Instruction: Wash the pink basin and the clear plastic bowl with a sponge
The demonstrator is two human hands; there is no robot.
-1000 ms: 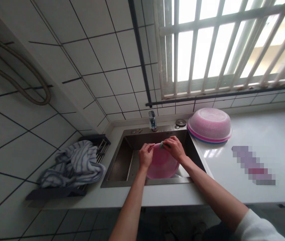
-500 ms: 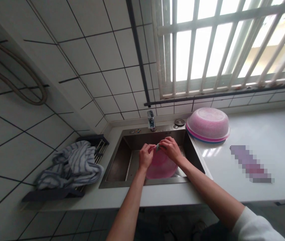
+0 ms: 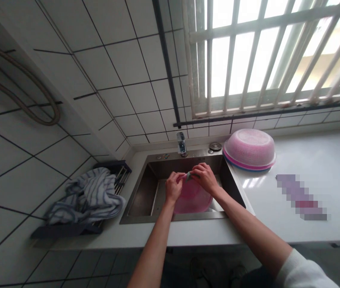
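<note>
In the sink point(image 3: 144, 194), best to hold the pink basin point(image 3: 192, 200) steady through the left hand point(image 3: 174, 186), with fingers clamped on the basin's top edge, and to press the green cloth point(image 3: 188, 176), pinched in the fingers of the right hand point(image 3: 205, 178), evenly against that edge. See on the desk point(image 3: 308, 156), beside the sink, an upturned pink colander point(image 3: 249, 148); cannot make out anything underneath.

Centre: my hands point(image 3: 174, 187) – 2 | pink basin point(image 3: 192, 201) – 1 | greenish item point(image 3: 188, 176) – 1 | sink point(image 3: 141, 194) – 1 | faucet point(image 3: 181, 143) – 1 | lower left: striped towel point(image 3: 90, 196) – 1

No legible txt/nos. (pixelated patch point(image 3: 302, 198) incl.)
</note>
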